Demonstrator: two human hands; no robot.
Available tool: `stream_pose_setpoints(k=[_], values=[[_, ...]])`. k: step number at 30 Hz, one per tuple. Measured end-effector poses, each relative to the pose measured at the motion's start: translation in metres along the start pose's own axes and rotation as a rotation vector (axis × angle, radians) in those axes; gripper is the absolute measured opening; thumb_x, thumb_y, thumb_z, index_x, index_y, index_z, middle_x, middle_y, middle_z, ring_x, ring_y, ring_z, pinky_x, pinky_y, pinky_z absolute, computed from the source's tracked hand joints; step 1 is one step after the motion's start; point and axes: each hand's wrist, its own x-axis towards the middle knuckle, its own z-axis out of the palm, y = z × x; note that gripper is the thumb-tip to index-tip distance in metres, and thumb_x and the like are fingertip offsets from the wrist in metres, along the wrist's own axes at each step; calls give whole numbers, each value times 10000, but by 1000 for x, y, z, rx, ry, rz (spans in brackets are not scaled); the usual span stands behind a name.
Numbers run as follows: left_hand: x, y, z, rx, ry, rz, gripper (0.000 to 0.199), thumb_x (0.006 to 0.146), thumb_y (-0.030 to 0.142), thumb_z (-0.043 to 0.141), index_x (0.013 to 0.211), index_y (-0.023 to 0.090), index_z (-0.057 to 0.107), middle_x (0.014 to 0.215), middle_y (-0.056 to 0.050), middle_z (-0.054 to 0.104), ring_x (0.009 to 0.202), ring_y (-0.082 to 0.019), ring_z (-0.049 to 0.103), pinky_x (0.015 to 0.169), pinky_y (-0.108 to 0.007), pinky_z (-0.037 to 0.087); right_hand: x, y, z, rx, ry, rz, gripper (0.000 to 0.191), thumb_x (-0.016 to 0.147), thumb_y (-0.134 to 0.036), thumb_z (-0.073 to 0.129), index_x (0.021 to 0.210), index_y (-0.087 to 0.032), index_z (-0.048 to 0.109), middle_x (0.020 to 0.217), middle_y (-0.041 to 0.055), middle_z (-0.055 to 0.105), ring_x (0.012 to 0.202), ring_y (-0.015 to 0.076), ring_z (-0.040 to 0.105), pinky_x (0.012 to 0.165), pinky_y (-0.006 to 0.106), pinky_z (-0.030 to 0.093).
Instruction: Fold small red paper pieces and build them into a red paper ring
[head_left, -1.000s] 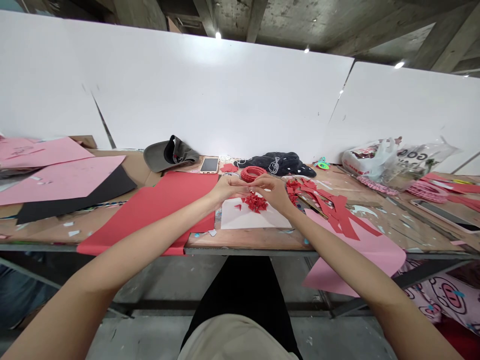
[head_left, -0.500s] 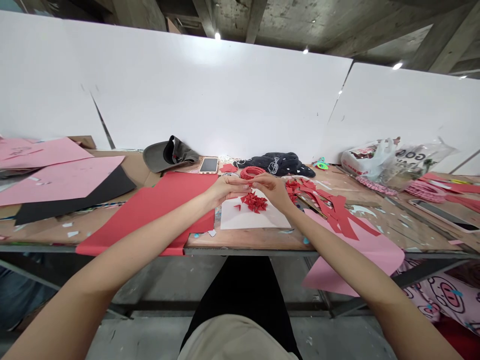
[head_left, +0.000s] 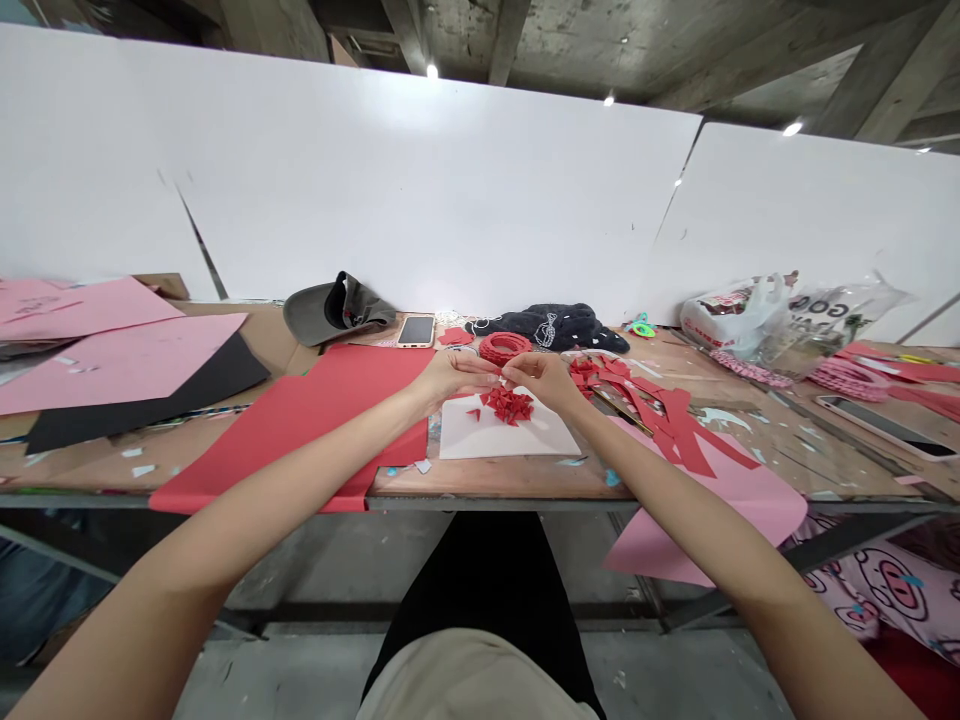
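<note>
My left hand (head_left: 455, 377) and my right hand (head_left: 541, 377) meet fingertip to fingertip above a white sheet (head_left: 480, 443). Both are closed in a pinch on a small piece of red paper, mostly hidden by the fingers. Just below them, a heap of small folded red paper pieces (head_left: 508, 406) lies on the sheet, with one loose piece to its left. Behind the fingers sits a red ring-shaped coil (head_left: 504, 346). Right of my right hand are red paper strips (head_left: 679, 425) and more small red pieces (head_left: 589, 372).
Large red paper (head_left: 300, 425) hangs over the table edge at left, pink paper (head_left: 720, 510) at right. A cap (head_left: 337, 308), a phone (head_left: 416, 331), dark cloth (head_left: 559, 328) and plastic bags (head_left: 742, 315) stand along the white wall. Another phone (head_left: 885, 427) lies far right.
The fingertips have shifted slightly around the small red paper, which shows less between them now. The view has moved a little; the heap and the other things stay in place.
</note>
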Motion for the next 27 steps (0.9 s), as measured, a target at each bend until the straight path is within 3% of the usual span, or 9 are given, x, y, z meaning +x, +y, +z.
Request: stream_pose_setpoints(k=[10, 17, 24, 27], values=[[-1, 2, 2, 115, 42, 55, 382, 513, 273, 898, 834, 124, 756, 799, -88, 751, 786, -225, 713, 784, -346, 567, -1, -4, 2, 0, -14, -51, 245, 786, -417, 699, 789, -172, 704, 725, 34, 660, 669, 155, 623, 684, 326, 527], [3, -7, 0, 201, -18, 90, 449, 570, 275, 871, 974, 137, 734, 726, -60, 746, 753, -224, 722, 748, -332, 576, -2, -2, 6, -35, -29, -45, 135, 756, -331, 693, 761, -196, 704, 828, 41, 684, 780, 177, 634, 716, 314, 519], [1, -7, 6, 212, -20, 83, 533, 560, 235, 871, 1057, 122, 712, 689, -60, 740, 688, -211, 718, 713, -315, 572, 1, 7, 10, -67, -12, 5, 179, 747, -348, 678, 718, -171, 668, 651, 19, 643, 566, 135, 553, 574, 279, 446], [-1, -4, 5, 186, -38, 65, 533, 572, 221, 862, 1074, 122, 711, 710, -65, 744, 698, -203, 717, 724, -310, 566, 2, 7, 8, 29, -44, 42, 261, 745, -426, 703, 729, -168, 675, 673, 27, 662, 596, 139, 585, 614, 286, 478]])
